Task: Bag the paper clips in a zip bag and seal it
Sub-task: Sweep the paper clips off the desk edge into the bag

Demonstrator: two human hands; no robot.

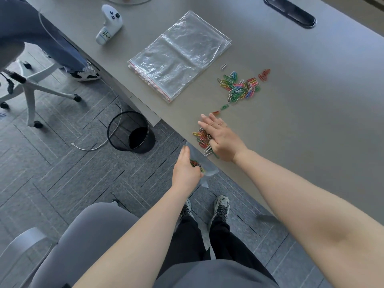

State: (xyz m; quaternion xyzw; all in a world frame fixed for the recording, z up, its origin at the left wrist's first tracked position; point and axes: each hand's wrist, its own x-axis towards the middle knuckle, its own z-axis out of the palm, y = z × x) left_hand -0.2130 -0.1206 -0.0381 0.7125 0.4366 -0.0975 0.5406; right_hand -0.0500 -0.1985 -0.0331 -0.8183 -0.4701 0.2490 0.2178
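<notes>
My left hand [185,173] grips a clear zip bag [204,170] just below the edge of the grey table [311,121]; some coloured paper clips show inside the bag. My right hand [221,140] lies flat on the table with fingers spread, pressed against a small heap of paper clips [202,138] at the table's edge, right above the bag. A larger pile of coloured paper clips [241,87] lies farther back, with a few red clips [264,74] and stray ones apart from it.
A stack of spare zip bags [180,55] lies behind the pile. A white controller [109,23] sits at the far left of the table. On the floor stand a black mesh bin [131,132], a white chair base [31,86] and another person's legs.
</notes>
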